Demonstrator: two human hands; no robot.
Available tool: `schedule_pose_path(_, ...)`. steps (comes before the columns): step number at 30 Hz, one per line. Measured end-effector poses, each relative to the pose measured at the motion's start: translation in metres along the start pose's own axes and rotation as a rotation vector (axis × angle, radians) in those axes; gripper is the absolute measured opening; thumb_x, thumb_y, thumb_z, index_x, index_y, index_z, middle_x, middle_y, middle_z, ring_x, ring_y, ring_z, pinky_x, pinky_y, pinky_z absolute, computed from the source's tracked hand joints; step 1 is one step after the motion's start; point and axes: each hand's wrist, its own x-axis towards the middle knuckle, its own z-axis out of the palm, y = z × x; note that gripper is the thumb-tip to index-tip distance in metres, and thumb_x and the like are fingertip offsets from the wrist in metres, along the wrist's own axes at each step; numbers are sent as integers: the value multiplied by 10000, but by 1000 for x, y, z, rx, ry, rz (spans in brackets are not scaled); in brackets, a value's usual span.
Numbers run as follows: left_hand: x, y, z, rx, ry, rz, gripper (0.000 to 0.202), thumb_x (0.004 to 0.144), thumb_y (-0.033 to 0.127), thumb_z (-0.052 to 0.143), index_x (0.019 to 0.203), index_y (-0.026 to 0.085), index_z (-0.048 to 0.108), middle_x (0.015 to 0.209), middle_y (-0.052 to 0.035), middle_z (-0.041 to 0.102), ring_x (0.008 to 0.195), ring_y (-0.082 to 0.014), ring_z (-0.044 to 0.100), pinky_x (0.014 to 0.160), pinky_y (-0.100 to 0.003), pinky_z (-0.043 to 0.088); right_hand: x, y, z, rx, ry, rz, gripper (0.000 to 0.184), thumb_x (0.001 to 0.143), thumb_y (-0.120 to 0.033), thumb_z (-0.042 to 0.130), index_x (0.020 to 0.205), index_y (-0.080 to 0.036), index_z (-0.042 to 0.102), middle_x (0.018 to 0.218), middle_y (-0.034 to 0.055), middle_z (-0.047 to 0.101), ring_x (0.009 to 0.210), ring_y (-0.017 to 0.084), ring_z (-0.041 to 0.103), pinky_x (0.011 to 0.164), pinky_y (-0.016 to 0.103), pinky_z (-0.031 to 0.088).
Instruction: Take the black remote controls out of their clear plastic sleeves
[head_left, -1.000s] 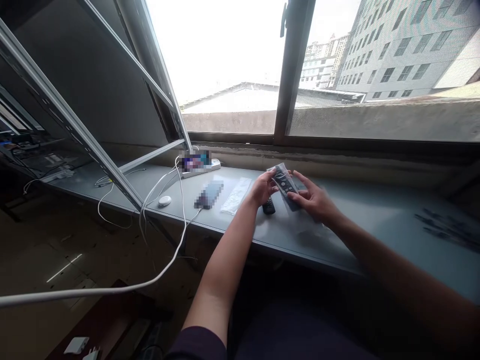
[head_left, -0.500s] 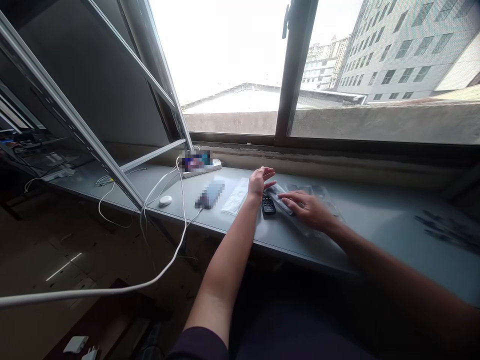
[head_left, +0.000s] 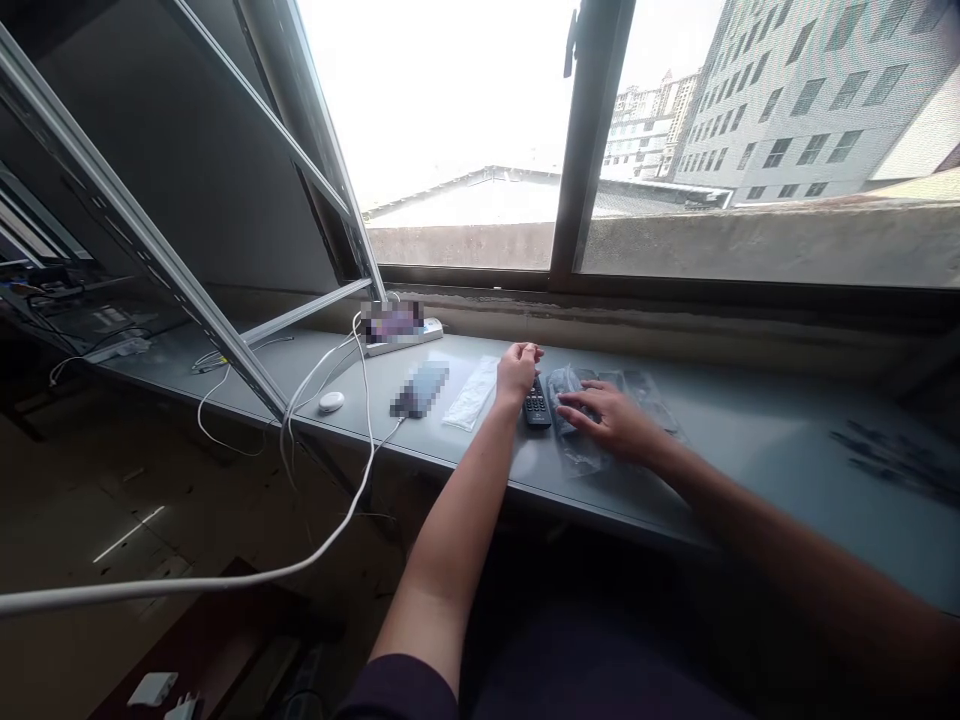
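Observation:
A bare black remote (head_left: pixel 537 406) lies on the grey sill table (head_left: pixel 750 450). My left hand (head_left: pixel 517 369) is at its far end, fingers curled and pinched on it. Just right of it lies another remote inside a clear plastic bag (head_left: pixel 568 443). My right hand (head_left: pixel 609 419) rests flat on that bag, fingers stretched out. More clear bags with dark items (head_left: pixel 649 392) lie behind my right hand.
Left of my hands lie an empty clear sleeve (head_left: pixel 473 392), a phone on a cable (head_left: pixel 419 389), a small white puck (head_left: pixel 331 401) and a power strip (head_left: pixel 401 330). White cables (head_left: pixel 330 520) hang off the table edge. A slanted metal frame (head_left: pixel 187 290) stands at the left.
The bagged remote, held up in both hands a second ago, now lies on the table under my right hand. My left hand let go, opened, then closed at the bare remote.

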Motion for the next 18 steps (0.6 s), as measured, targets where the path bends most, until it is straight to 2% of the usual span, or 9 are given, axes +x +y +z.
schedule_pose_path(3,0,1,-2,166,30,59,194,1109,324,639,975,248,757,1200,-127,857,1166,-273,766,1099,-413,585,1,1,-1,-29,27,-1,666,1090,-820,587,1312,-302,941,1165,163,853,1358,468,689,1193,619,557)
schedule_pose_path(6,-1,2,-5,240,60,78,164,1078,268,679,939,258,765,1159,-129,857,1162,-292,766,1161,-425,543,0,1,-4,-34,47,16,706,1077,-851,594,1269,-275,955,1128,179,799,1248,433,715,1111,574,605)
schedule_pose_path(9,-2,1,-6,222,60,73,128,1021,226,741,902,264,767,1150,-131,853,1208,-312,764,1203,-437,517,-1,1,-3,-25,62,-43,657,1080,-821,621,1302,-295,945,1362,187,793,1431,462,662,1238,630,541)
schedule_pose_path(12,-4,-1,-7,272,69,54,97,931,198,825,907,277,776,1218,-135,848,1358,-347,723,1297,-469,447,-1,3,1,-14,-7,-125,562,1103,-755,627,1338,-343,929,1604,129,749,1673,494,483,1379,720,370)
schedule_pose_path(14,-4,-3,-8,361,82,45,144,880,183,854,959,281,784,1315,-147,832,1478,-371,662,1362,-501,375,0,6,4,-19,-48,-122,557,1111,-736,619,1366,-342,919,1617,117,756,1705,511,445,1392,763,317)
schedule_pose_path(16,-5,-6,-8,442,80,65,250,851,166,860,1066,277,798,1430,-168,797,1553,-383,610,1390,-512,332,0,8,6,-30,-48,-90,573,1116,-736,606,1389,-335,910,1583,121,781,1675,517,487,1383,778,316)
schedule_pose_path(18,-5,-8,-8,508,58,101,362,857,157,847,1199,266,800,1505,-188,764,1567,-382,597,1382,-498,344,1,9,5,-42,-24,-66,581,1119,-740,597,1379,-327,912,1545,130,802,1617,509,552,1371,771,335)
